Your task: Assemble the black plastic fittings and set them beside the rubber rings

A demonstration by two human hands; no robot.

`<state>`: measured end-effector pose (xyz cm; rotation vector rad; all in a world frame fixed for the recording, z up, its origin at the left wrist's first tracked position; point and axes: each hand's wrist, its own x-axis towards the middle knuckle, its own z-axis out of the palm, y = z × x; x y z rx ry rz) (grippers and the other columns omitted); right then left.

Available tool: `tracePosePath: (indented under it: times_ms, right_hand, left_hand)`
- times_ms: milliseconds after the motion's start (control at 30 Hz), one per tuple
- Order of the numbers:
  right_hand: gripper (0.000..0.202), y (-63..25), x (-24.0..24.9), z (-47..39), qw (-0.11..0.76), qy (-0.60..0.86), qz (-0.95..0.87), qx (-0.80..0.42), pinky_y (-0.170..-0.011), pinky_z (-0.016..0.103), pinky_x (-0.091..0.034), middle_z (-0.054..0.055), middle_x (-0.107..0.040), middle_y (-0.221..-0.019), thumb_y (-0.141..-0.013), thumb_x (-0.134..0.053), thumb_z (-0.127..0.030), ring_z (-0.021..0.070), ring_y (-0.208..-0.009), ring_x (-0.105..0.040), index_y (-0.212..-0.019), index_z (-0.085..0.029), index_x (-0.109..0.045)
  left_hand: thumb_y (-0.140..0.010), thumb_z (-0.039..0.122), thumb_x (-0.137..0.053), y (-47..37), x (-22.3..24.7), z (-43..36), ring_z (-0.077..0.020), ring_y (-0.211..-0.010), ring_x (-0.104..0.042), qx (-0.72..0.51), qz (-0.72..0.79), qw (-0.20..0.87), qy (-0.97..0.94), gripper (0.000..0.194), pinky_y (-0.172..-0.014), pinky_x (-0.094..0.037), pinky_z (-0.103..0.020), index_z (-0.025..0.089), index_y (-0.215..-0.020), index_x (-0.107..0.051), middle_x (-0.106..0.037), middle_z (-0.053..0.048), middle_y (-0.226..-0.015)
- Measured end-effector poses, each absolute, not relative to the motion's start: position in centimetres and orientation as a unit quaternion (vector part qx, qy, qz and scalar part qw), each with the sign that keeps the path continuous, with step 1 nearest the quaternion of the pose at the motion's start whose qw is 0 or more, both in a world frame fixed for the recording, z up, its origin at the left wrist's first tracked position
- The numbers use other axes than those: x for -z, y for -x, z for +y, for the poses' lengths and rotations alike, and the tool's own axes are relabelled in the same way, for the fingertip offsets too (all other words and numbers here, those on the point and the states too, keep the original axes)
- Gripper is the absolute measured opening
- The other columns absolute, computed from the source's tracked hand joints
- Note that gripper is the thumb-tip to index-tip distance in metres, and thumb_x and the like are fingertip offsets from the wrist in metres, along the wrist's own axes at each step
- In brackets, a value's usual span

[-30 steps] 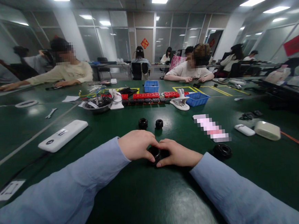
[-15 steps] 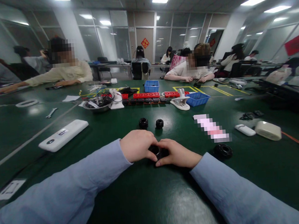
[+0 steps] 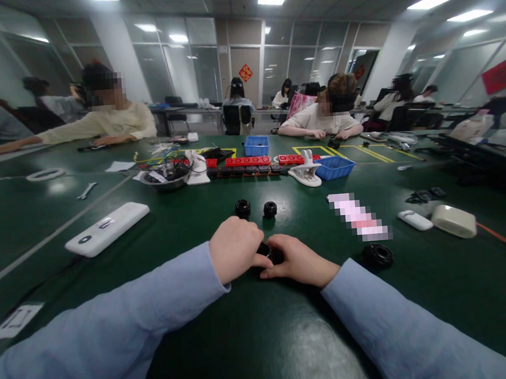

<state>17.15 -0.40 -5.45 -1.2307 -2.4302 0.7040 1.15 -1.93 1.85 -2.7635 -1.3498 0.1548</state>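
Observation:
A black round fitting with a ring-like opening [image 3: 265, 249] is between my two hands, low over the green table [image 3: 264, 334]. My left hand [image 3: 236, 248] closes on its left side, thumb in front, the other fingers curled and partly hidden. Around its right side my right hand [image 3: 304, 259] is wrapped, fingers behind and thumb in front. Much of the fitting is covered by my fingers. Just beyond my hands stand two similar black fittings, a left one [image 3: 243, 209] and a smaller right one [image 3: 270, 210]. A wider black ring-shaped fitting [image 3: 377, 256] lies by my right sleeve.
A white elongated device [image 3: 108, 229] lies to the left, a wrench [image 3: 87, 191] beyond it. Farther back are a metal bowl of parts [image 3: 165, 183], red power strips [image 3: 247, 161], white clips [image 3: 306, 173] and blue bins [image 3: 335, 168]. Other people sit across the table.
My left hand has turned and shifted slightly at the fitting, its thumb now farther right. The right hand has barely moved and keeps its hold.

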Motion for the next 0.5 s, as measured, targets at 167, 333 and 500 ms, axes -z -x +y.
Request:
tracePosePath:
  times_ms: [167,333,500]
  right_hand:
    - [0.038,-16.90,5.44,-0.50,0.156,0.451,-0.848,-0.231,-0.054,0.023,-0.028,-0.002,-0.052,-0.070,-0.059,-0.078,-0.043,0.0118,-0.062,-0.045,-0.073,-0.016,-0.055]
    - [0.038,-16.75,5.56,-0.50,0.158,0.455,-0.852,-0.207,-0.054,0.024,-0.027,-0.002,-0.049,-0.069,-0.059,-0.077,-0.044,0.0122,-0.062,-0.043,-0.071,-0.016,-0.053]
    - [0.038,-16.50,5.26,-0.75,0.162,0.453,-0.851,-0.211,-0.055,0.024,-0.029,-0.002,-0.050,-0.070,-0.060,-0.077,-0.044,0.0127,-0.063,-0.045,-0.070,-0.016,-0.053]
  left_hand:
    - [-0.075,0.061,-0.057,-1.29,-1.59,-2.09,-0.0272,-0.074,-0.064,-0.058,-0.450,0.071,0.889,0.051,-0.060,-0.040,-0.032,0.011,-0.078,-0.069,-0.068,-0.011,-0.078]
    - [-0.078,0.066,-0.048,-1.47,-1.48,-2.22,-0.0270,-0.071,-0.064,-0.045,-0.473,0.084,0.876,0.058,-0.058,-0.037,-0.031,0.012,-0.072,-0.068,-0.067,-0.012,-0.071]
    - [-0.080,0.072,-0.031,-1.63,-0.95,-2.24,-0.0269,-0.070,-0.063,-0.027,-0.493,0.102,0.864,0.072,-0.057,-0.036,-0.032,0.011,-0.070,-0.068,-0.066,-0.014,-0.070]
